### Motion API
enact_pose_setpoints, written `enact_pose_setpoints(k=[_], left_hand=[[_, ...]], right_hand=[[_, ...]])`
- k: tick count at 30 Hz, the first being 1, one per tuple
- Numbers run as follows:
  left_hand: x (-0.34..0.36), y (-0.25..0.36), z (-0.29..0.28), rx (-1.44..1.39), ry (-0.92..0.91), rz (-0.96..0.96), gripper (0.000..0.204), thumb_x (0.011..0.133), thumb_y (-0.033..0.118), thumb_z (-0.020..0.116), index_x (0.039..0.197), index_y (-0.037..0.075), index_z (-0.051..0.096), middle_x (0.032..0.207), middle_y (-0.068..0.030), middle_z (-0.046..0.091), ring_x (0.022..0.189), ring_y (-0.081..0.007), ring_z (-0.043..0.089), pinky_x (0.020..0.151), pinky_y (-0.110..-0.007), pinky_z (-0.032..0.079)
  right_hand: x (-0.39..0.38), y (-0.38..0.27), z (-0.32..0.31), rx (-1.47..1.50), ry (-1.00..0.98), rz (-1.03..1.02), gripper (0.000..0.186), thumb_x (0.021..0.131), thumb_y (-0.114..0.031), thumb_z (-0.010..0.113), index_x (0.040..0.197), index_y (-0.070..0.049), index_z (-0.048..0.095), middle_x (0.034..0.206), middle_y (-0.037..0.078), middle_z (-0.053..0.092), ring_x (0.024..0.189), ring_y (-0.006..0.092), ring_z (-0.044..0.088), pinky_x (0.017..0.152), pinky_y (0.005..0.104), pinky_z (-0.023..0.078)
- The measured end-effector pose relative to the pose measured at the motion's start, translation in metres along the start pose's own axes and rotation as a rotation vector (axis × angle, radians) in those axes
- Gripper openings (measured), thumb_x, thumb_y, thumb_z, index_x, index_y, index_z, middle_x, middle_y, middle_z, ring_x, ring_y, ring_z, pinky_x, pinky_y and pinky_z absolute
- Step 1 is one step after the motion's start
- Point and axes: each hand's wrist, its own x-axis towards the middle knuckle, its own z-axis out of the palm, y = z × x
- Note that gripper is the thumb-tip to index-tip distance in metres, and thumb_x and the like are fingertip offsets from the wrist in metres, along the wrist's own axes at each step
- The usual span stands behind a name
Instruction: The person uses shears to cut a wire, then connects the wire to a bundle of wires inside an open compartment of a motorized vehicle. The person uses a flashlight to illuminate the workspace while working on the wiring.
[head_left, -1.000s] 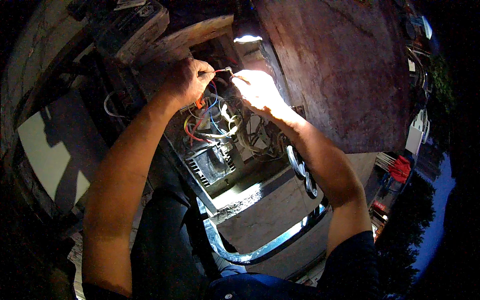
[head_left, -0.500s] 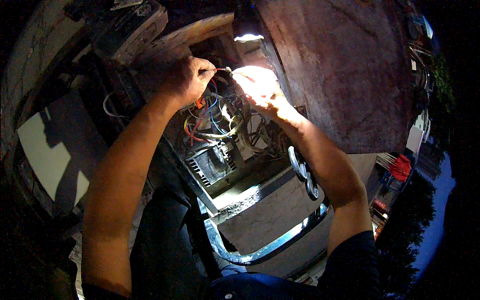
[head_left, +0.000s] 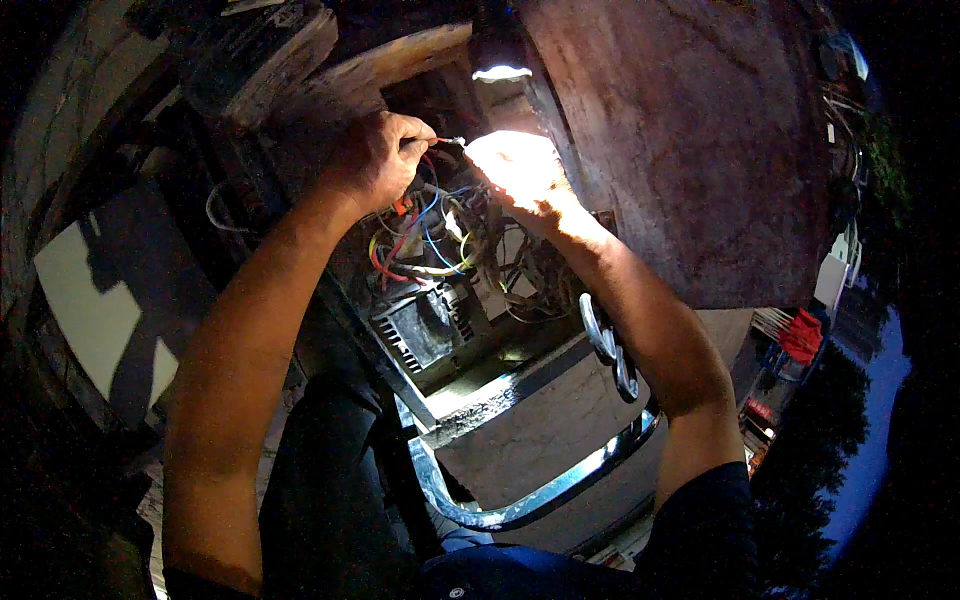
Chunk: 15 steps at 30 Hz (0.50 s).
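My left hand (head_left: 385, 160) pinches a thin red wire (head_left: 441, 139) between thumb and fingertips. At the wire's end sits a small pale tip (head_left: 458, 141), right beside the fingers of my right hand (head_left: 517, 172). Strong light washes out that hand; its fingers look closed at the wire's end, but what they hold is too bright to make out. Below both hands hangs a tangle of red, blue, yellow and white wires (head_left: 430, 235) in an open compartment. A finned metal box (head_left: 420, 330) lies under the tangle.
A lit lamp (head_left: 502, 74) shines above the hands. A large brownish panel (head_left: 680, 150) stands at the right. Heavy chain links (head_left: 607, 345) hang beside my right forearm. A bent metal tube frame (head_left: 520, 510) curves in front, and a dark battery-like block (head_left: 270, 60) sits at upper left.
My left fingertips have shifted slightly right along the red wire, toward the right hand. Both hands stay in nearly the same place.
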Motion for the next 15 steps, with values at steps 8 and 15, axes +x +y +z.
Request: enact_pose_setpoints(k=[8,15], left_hand=[[0.001,0.001,0.001,-0.071,-0.058,-0.024,0.016,0.091,0.012,0.061,0.098,0.0,0.068,0.097,-0.012,0.069,0.095,-0.0228,0.065,0.085,-0.035,0.051],[-0.001,0.009,-0.004,-0.031,-0.067,-0.084,0.019,0.09,0.017,0.064,0.097,0.0,0.07,0.098,-0.0127,0.069,0.094,-0.0227,0.065,0.084,-0.036,0.051]], right_hand=[[0.002,-0.002,0.003,0.08,0.138,-0.091,0.016,0.08,-0.004,0.067,0.096,-0.002,0.064,0.088,0.014,0.067,0.077,0.0294,0.067,0.066,0.0344,0.057],[0.006,-0.009,-0.01,-0.081,0.118,-0.198,0.015,0.082,-0.005,0.066,0.097,0.0,0.064,0.091,0.016,0.067,0.079,0.0293,0.067,0.069,0.0351,0.057]])
